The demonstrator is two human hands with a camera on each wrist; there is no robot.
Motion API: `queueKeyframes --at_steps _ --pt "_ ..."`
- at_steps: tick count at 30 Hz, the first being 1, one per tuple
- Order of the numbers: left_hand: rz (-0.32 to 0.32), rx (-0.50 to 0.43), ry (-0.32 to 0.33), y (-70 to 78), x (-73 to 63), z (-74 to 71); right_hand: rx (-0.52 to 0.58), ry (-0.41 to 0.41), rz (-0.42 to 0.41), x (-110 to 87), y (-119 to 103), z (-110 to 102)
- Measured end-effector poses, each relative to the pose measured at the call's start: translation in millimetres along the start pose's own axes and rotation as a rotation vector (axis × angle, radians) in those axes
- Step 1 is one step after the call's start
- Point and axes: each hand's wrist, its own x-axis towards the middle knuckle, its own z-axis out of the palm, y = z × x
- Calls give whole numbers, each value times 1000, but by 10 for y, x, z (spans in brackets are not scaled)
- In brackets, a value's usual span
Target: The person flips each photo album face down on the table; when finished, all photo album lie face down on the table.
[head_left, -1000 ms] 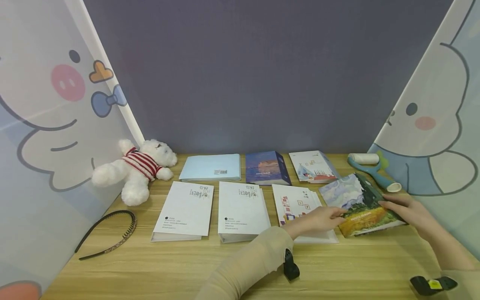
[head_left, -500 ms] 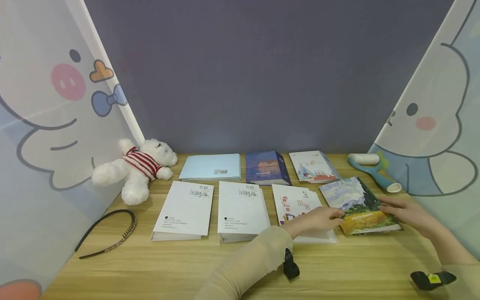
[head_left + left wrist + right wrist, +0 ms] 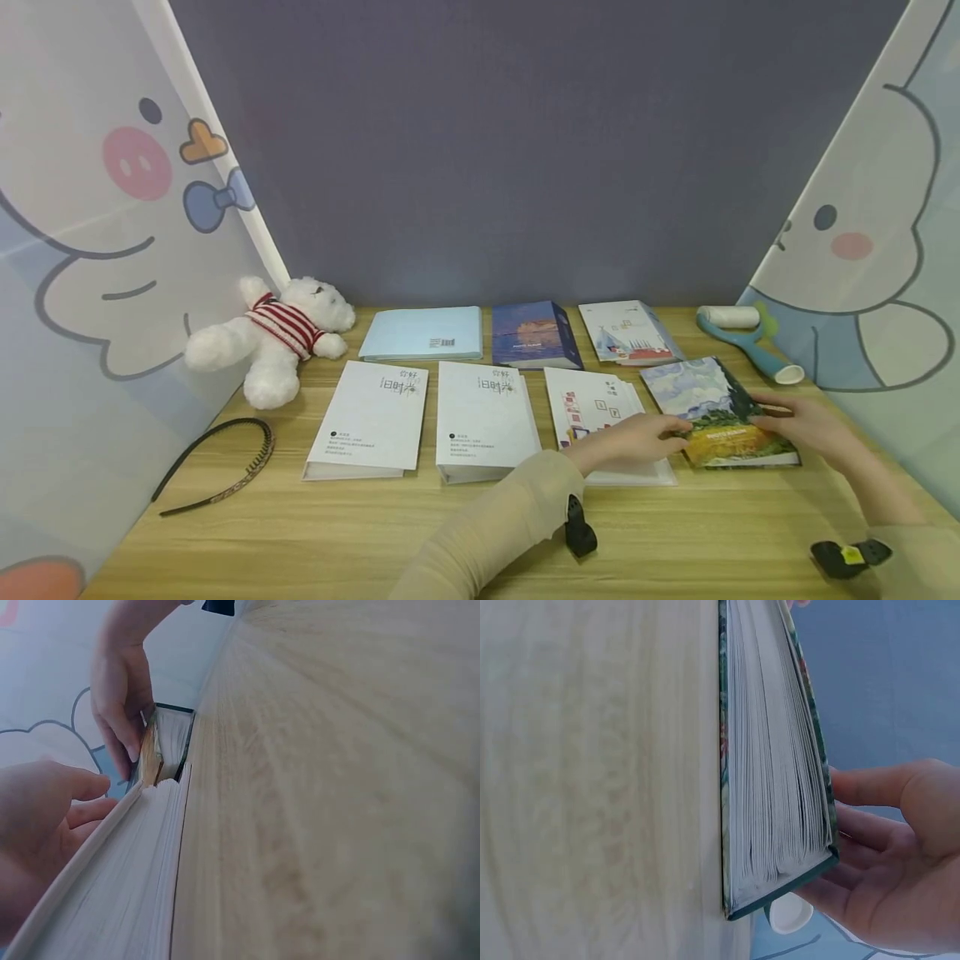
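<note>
A photo album (image 3: 723,417) with a painted landscape cover lies on the table at the right, its thick white page block (image 3: 769,765) showing in the right wrist view. My left hand (image 3: 633,437) reaches over a white album with small drawings (image 3: 596,404), its fingertips at the painted album's left edge. At the opposite edge, my right hand (image 3: 810,429) rests thumb and fingers against the cover, the fingers fairly straight in the right wrist view. Neither hand appears curled round the album. Part of the white album is hidden by my left hand and forearm.
Two more white albums (image 3: 367,417) stand left of centre. Behind are a light blue album (image 3: 420,333), a dark blue album (image 3: 525,335) and a tent-picture album (image 3: 626,332). A lint roller (image 3: 757,350) lies back right. A teddy bear (image 3: 281,333) and headband (image 3: 258,462) lie left.
The painted album has come down flat and turned straighter, its right front corner shifting left. My right hand has moved slightly left with it; my left hand has hardly moved.
</note>
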Motion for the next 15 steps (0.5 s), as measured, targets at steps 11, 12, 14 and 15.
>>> queueKeyframes --at_steps 11,12,14,15 --pt "20 -74 106 -1 -124 -109 -77 194 14 77 -225 0" --pt "21 -93 121 -9 -146 -125 -75 199 13 86 -252 2" --pt "38 -108 153 -36 -189 -163 -65 211 2 109 -311 11" --pt "48 -115 165 -54 -208 -183 -56 225 -10 120 -341 21"
